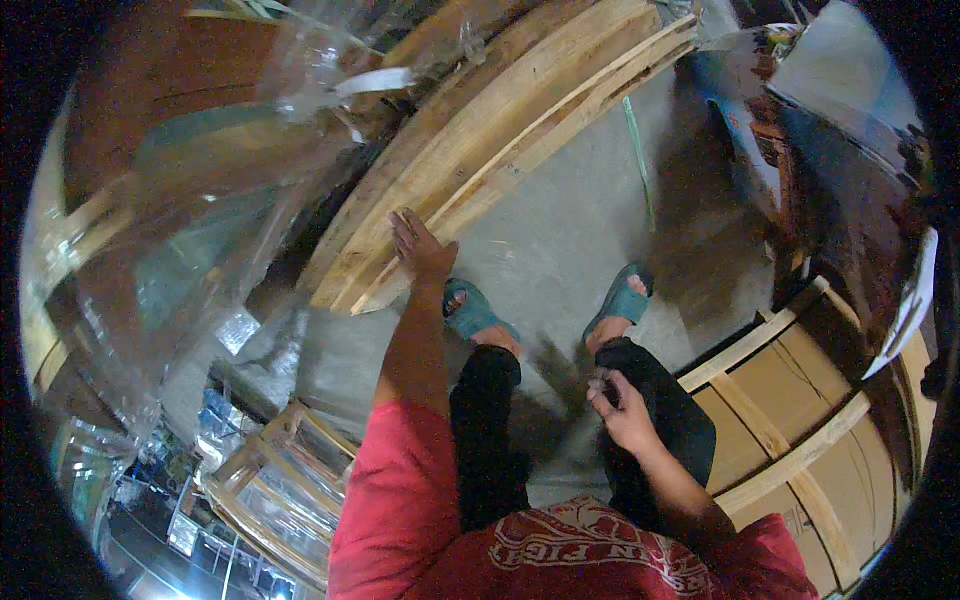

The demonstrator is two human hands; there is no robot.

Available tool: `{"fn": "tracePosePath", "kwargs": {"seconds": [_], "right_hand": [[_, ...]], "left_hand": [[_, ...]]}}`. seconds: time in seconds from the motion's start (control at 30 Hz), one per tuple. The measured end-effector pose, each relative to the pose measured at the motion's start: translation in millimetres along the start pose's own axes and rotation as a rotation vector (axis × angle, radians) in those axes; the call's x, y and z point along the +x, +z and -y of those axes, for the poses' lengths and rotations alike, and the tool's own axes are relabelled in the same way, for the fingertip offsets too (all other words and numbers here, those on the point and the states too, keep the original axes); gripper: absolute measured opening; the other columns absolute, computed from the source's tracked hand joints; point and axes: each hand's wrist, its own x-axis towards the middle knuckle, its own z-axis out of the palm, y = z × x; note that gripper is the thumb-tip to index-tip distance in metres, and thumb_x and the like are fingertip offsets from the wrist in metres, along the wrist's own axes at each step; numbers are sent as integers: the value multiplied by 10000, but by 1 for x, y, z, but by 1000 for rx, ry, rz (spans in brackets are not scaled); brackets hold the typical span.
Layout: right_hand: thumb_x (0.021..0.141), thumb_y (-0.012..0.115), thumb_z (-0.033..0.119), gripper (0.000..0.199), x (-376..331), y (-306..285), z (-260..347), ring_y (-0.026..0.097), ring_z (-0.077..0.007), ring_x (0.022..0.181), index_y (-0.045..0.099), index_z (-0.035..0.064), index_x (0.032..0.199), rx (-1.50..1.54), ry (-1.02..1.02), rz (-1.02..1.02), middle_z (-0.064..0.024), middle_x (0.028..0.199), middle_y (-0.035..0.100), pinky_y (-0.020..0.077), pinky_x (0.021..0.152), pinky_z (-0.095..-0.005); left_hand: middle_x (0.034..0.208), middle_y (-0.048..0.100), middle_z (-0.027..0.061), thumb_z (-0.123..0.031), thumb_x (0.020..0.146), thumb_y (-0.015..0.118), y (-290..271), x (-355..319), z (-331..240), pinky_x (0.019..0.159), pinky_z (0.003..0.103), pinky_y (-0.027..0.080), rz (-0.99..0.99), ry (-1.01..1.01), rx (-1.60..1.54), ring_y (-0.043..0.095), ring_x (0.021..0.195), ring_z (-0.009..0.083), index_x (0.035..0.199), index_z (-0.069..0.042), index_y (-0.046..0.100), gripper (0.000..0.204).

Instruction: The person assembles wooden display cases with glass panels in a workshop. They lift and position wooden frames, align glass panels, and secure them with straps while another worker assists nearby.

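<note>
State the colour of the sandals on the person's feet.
Teal blue-green sandals, open-toed, standing on the grey floor; the head view shows them best.

Rough wooden planks (500, 130), glossy plastic sheet (190, 230)

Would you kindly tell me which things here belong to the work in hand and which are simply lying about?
In hand:
- left hand, flat on the stack of wooden frames
- right hand, by the person's thigh, on none of the goods

Lying about:
- clear plastic sheeting
- boarded crate
- green strap on the concrete floor
</note>
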Motion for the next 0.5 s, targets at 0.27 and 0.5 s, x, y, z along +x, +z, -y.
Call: {"fn": "tracePosePath", "kwargs": {"seconds": [0.27,0.5], "right_hand": [[889,678,285,406,1,5,11,618,-251,955,571,10,1168,27,6,94,-136,1016,645,470,867,-354],[901,666,281,388,3,5,13,607,-257,994,570,13,1166,24,-13,120,-133,1051,642,465,879,-352]], "left_hand": [[1237,508,138,-314,614,873,-29,5,1,895,462,446,34,-82,101,500,1132,343,1530,-102,72,1235],[1191,520,182,-309,576,898,-45,21,-6,883,479,451,84,-140,-11,534,1075,370,1510,-101,72,1264]]}}
